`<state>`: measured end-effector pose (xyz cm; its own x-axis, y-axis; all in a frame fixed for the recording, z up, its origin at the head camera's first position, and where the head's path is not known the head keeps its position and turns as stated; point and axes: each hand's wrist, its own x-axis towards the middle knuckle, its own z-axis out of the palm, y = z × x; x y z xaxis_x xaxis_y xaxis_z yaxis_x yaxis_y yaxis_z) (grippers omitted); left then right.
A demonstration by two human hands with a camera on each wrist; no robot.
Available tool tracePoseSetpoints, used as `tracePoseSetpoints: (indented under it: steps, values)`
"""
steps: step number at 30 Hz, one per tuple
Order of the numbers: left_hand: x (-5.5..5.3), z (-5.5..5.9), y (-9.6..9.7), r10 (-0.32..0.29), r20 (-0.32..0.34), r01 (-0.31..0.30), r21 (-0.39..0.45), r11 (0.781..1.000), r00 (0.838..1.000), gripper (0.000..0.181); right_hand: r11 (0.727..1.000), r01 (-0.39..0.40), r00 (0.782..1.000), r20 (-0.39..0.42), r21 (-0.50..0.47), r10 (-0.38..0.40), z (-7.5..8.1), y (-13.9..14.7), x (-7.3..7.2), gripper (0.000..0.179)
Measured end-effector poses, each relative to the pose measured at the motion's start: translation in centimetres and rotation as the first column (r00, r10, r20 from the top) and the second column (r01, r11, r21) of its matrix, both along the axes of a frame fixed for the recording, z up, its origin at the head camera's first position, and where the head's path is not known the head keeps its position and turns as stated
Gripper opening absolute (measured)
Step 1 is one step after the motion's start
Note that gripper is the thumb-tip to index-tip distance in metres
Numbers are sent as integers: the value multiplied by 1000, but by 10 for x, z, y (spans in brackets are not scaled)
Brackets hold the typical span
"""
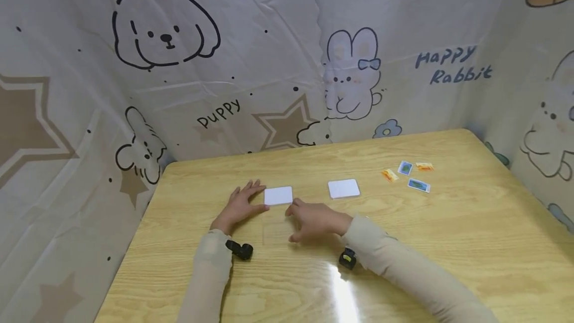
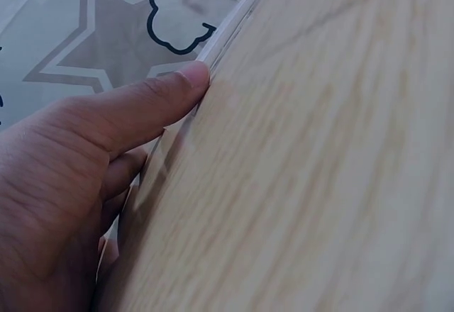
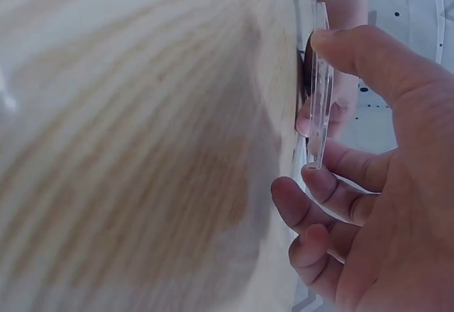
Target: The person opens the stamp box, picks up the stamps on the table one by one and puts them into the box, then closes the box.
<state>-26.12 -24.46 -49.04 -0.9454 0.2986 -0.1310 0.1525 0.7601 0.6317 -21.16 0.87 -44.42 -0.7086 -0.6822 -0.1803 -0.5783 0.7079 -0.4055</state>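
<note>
My left hand (image 1: 239,207) holds the left end of a white rectangular card stack (image 1: 278,196) flat on the table, its thumb at the near corner and a finger at the far corner. In the left wrist view the thumb (image 2: 159,106) presses the edge of the white stack (image 2: 230,25). A clear plastic cover (image 3: 320,99) is pinched between the thumb and fingers of my right hand (image 3: 397,142), just in front of the stack. Seen from the head, that cover (image 1: 274,233) is a faint see-through rectangle beside my right hand (image 1: 316,219).
A second white rectangle (image 1: 344,189) lies right of the stack. Further right are several small picture cards, among them an orange one (image 1: 389,175) and a blue-green one (image 1: 419,185). The wooden table (image 1: 403,263) meets a printed cloth backdrop (image 1: 251,64).
</note>
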Motion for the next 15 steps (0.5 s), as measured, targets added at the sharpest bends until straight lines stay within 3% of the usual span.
tracePoseSetpoints:
  steps: [7, 15]
  values:
    - [0, 1, -2, 3, 8, -3, 9, 1000, 1000, 74, 999, -32, 999, 2, 0, 32, -6, 0, 6, 60]
    - [1, 1, 0, -6, 12, 5, 13, 1000, 1000, 74, 998, -41, 998, -56, 37, 43, -10, -2, 15, 59]
